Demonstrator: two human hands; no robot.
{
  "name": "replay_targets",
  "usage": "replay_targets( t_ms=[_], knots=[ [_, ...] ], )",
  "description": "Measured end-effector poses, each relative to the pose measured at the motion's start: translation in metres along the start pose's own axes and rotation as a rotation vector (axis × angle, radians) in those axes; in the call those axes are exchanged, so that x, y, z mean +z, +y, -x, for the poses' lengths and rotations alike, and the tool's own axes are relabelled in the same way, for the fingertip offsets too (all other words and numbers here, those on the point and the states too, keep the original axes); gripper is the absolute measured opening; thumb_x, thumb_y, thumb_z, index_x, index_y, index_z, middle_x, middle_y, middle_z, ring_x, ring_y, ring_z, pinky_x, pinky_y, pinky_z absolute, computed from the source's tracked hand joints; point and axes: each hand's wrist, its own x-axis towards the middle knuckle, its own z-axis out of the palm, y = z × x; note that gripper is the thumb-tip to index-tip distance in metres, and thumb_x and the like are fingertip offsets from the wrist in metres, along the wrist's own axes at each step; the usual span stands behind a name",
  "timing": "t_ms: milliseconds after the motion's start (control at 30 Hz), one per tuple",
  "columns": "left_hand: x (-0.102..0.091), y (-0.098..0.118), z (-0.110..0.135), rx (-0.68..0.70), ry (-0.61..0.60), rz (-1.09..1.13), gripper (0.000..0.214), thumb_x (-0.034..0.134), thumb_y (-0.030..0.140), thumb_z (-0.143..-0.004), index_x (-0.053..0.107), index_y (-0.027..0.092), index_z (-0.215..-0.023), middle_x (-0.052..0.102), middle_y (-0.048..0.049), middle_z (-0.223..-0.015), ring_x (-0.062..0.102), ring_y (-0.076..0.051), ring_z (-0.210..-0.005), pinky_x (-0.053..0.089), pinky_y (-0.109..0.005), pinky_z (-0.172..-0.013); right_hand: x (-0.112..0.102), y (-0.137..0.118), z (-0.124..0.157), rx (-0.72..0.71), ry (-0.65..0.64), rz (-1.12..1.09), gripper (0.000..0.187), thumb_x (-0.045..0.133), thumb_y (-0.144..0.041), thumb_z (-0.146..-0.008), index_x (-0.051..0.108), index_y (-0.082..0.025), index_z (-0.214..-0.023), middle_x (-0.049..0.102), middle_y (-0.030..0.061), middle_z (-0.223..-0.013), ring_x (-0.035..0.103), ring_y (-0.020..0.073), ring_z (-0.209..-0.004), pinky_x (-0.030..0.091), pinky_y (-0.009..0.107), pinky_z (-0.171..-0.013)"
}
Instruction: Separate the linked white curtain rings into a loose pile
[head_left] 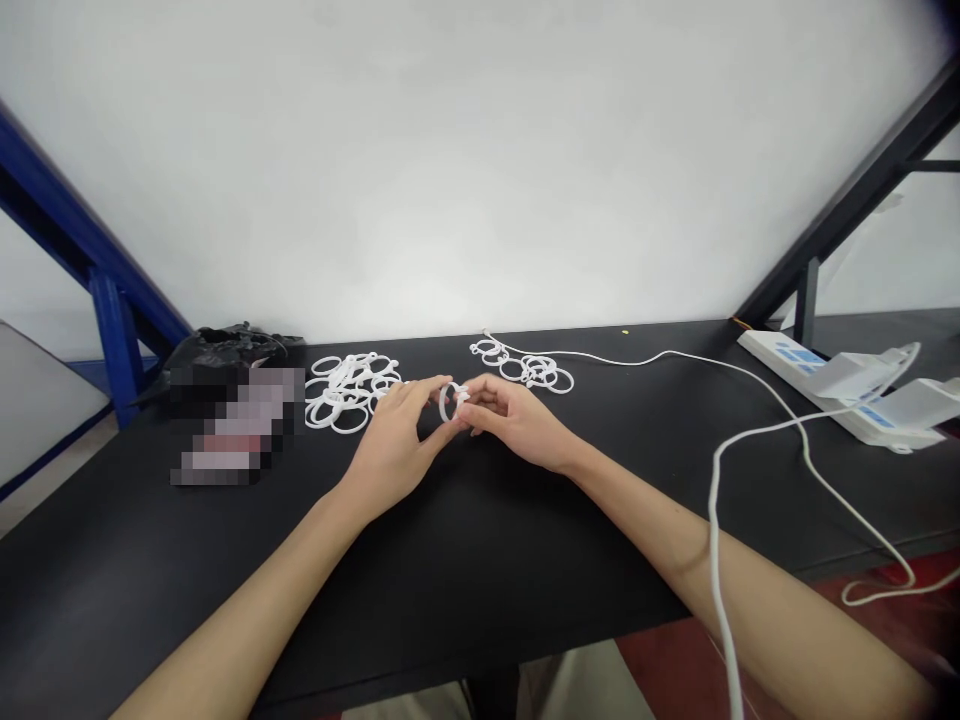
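A small white plastic ring (449,403) stands upright between my hands, above the black table (480,560). My right hand (510,420) pinches it from the right, and the fingertips of my left hand (397,430) press on its left side. Behind my left hand lies a tangled pile of similar white rings (349,392). A smaller linked group of white rings (521,366) lies behind my right hand. Part of the ring is hidden by my fingers.
A white cable (660,357) runs across the table to a white power strip (840,390) at the right, and another drops off the front edge. A black plastic bag (225,350) and a pixelated object (232,425) lie at the left. Blue and black frame beams rise at both sides.
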Motion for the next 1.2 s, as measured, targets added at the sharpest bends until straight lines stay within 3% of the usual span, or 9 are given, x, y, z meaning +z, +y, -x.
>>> replay_targets(
  t_ms=[100, 233, 567, 700, 800, 900, 1000, 1067, 1200],
  knots=[
    [-0.001, 0.000, -0.001, 0.040, -0.024, -0.031, 0.040, 0.058, 0.047, -0.090, 0.056, 0.025, -0.124, 0.065, -0.0047, -0.106, 0.056, -0.024, -0.101, 0.045, -0.041, -0.091, 0.001, -0.002, 0.001, -0.053, 0.076, 0.094, 0.034, 0.065, -0.035, -0.087, 0.057, -0.022, -0.118, 0.066, 0.0004, -0.090, 0.065, 0.0128, -0.078, 0.052, 0.029, -0.074],
    [-0.003, -0.001, -0.001, 0.054, -0.088, -0.052, 0.037, 0.061, 0.047, -0.089, 0.060, 0.024, -0.118, 0.065, -0.0030, -0.096, 0.054, -0.024, -0.095, 0.045, -0.040, -0.087, 0.002, -0.003, 0.002, -0.094, 0.157, 0.222, 0.020, 0.066, -0.036, -0.086, 0.066, -0.021, -0.099, 0.069, -0.0001, -0.085, 0.061, 0.0115, -0.071, 0.050, 0.027, -0.069],
    [-0.003, 0.004, 0.001, -0.003, -0.128, -0.030, 0.036, 0.060, 0.052, -0.087, 0.062, 0.024, -0.109, 0.062, -0.0021, -0.088, 0.053, -0.024, -0.091, 0.046, -0.038, -0.079, 0.004, 0.001, -0.001, -0.049, 0.202, 0.131, 0.013, 0.064, -0.030, -0.085, 0.063, -0.019, -0.078, 0.063, -0.0024, -0.069, 0.056, 0.0104, -0.061, 0.048, 0.025, -0.062],
    [-0.004, 0.003, 0.000, 0.012, -0.087, -0.047, 0.035, 0.055, 0.053, -0.090, 0.061, 0.025, -0.111, 0.062, -0.0028, -0.090, 0.053, -0.024, -0.092, 0.046, -0.037, -0.079, 0.004, 0.000, -0.002, -0.045, 0.244, 0.174, 0.016, 0.064, -0.036, -0.087, 0.066, -0.021, -0.090, 0.068, -0.0007, -0.077, 0.059, 0.0124, -0.068, 0.049, 0.027, -0.067],
    [-0.011, -0.008, -0.006, -0.008, 0.091, -0.182, 0.038, 0.053, 0.050, -0.091, 0.060, 0.024, -0.117, 0.063, -0.0061, -0.098, 0.052, -0.027, -0.100, 0.045, -0.042, -0.088, -0.007, 0.006, -0.007, -0.078, 0.330, 0.454, 0.025, 0.057, -0.041, -0.092, 0.065, -0.021, -0.106, 0.071, 0.0037, -0.093, 0.063, 0.0180, -0.086, 0.050, 0.035, -0.083],
    [-0.021, -0.028, -0.012, -0.105, 0.270, -0.400, 0.046, 0.048, 0.048, -0.092, 0.058, 0.021, -0.128, 0.060, -0.0133, -0.108, 0.048, -0.036, -0.111, 0.041, -0.051, -0.097, -0.025, 0.019, -0.016, -0.157, 0.394, 0.964, 0.029, 0.055, -0.034, -0.094, 0.065, -0.017, -0.115, 0.066, 0.0122, -0.115, 0.053, 0.0288, -0.111, 0.042, 0.047, -0.100],
    [-0.027, -0.047, -0.016, -0.220, 0.209, -0.512, 0.052, 0.044, 0.049, -0.092, 0.057, 0.018, -0.132, 0.057, -0.0211, -0.120, 0.044, -0.045, -0.117, 0.039, -0.059, -0.093, -0.038, 0.030, -0.023, -0.071, 0.380, 1.215, 0.035, 0.056, -0.033, -0.093, 0.063, -0.017, -0.124, 0.058, 0.0163, -0.127, 0.047, 0.0347, -0.118, 0.040, 0.052, -0.100],
    [-0.029, -0.054, -0.016, -0.243, 0.161, -0.547, 0.054, 0.041, 0.050, -0.092, 0.058, 0.018, -0.131, 0.055, -0.0231, -0.126, 0.043, -0.048, -0.118, 0.039, -0.062, -0.090, -0.041, 0.033, -0.025, -0.026, 0.369, 1.274, 0.029, 0.055, -0.032, -0.094, 0.066, -0.017, -0.117, 0.058, 0.0163, -0.123, 0.049, 0.0343, -0.115, 0.042, 0.051, -0.098],
    [-0.030, -0.052, -0.015, -0.236, 0.183, -0.554, 0.050, 0.039, 0.051, -0.093, 0.061, 0.020, -0.126, 0.056, -0.0201, -0.126, 0.044, -0.045, -0.117, 0.040, -0.061, -0.092, -0.038, 0.030, -0.022, -0.010, 0.365, 1.308, 0.016, 0.055, -0.025, -0.094, 0.068, -0.016, -0.097, 0.060, 0.0151, -0.112, 0.052, 0.0307, -0.104, 0.044, 0.046, -0.091]
  ],
)
